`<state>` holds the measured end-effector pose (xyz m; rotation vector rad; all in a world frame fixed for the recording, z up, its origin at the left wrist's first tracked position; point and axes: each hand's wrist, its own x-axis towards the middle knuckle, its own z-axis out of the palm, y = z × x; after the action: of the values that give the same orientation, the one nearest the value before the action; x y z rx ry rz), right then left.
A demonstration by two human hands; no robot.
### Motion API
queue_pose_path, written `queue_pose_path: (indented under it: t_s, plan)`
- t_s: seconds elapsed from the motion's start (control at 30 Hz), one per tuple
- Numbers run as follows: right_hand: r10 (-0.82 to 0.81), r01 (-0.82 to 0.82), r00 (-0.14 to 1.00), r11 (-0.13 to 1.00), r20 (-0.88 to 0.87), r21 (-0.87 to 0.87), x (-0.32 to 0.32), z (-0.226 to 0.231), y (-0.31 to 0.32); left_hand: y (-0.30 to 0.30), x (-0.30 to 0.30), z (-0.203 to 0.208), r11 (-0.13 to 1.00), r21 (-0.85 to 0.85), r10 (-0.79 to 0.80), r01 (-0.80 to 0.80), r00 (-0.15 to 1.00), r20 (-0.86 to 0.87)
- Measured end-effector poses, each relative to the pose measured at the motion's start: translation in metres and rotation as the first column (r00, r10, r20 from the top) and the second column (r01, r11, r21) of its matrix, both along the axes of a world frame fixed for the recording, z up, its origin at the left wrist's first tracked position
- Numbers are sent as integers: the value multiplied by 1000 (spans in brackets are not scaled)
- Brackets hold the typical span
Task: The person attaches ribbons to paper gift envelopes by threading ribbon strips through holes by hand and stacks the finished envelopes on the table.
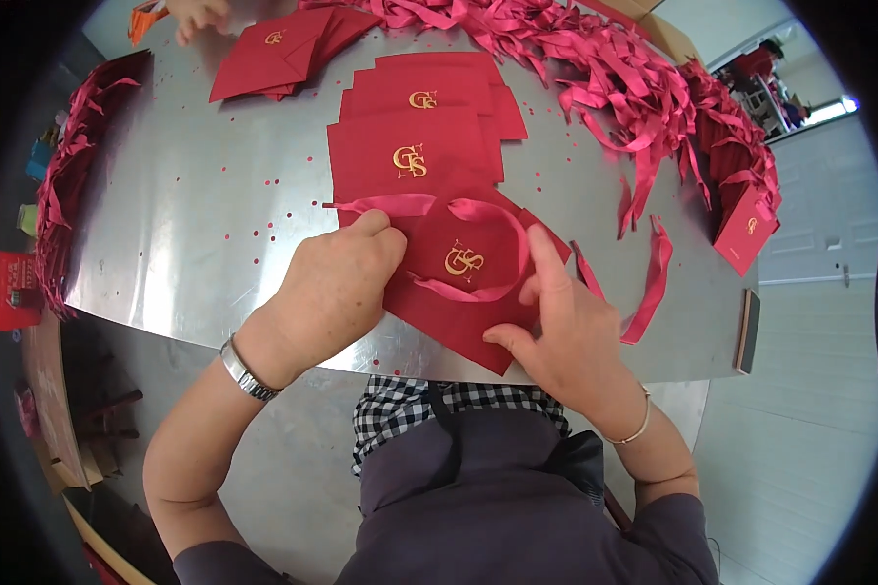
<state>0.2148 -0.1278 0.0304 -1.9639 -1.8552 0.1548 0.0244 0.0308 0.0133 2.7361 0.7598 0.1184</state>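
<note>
A red paper bag (429, 318) with a gold emblem lies tilted at the table's near edge, in front of me. A pink ribbon handle (517, 258) loops over its face. My left hand (337, 283) is closed at the bag's upper left corner, pinching the pink ribbon there; its fingertips are partly hidden. On the bag's right side rests my right hand (571, 327), index finger and thumb spread apart, the index touching the ribbon loop. Just beyond, a fanned stack of red bags (371, 151) overlaps the upper edge of this one.
Loose pink ribbons (654, 278) lie at right, below a large ribbon heap (615, 83). Ribboned bags line the left edge (73, 185) and right edge (748, 226). Another person's hand (197, 15) is near more red bags (263, 58). Red dots scatter over the metal table (195, 253).
</note>
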Motion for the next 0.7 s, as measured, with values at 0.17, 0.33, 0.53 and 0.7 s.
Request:
queue_pose_path:
  t_s: [0.17,0.33,0.53,0.7]
  plan:
    - [-46,46,994,999,-101,0,2,-28,-1,2,0,-1,997,80,-7,5,1000,26]
    - [-24,16,996,997,-91,-82,5,-29,-1,53,-19,8,879,293,367,-377,926,89]
    - [-67,48,987,990,-144,-132,6,-25,-1,52,-19,11,879,268,204,-394,820,535]
    - [4,-14,994,995,-107,-100,9,-26,-1,34,11,4,985,117,80,-126,937,339]
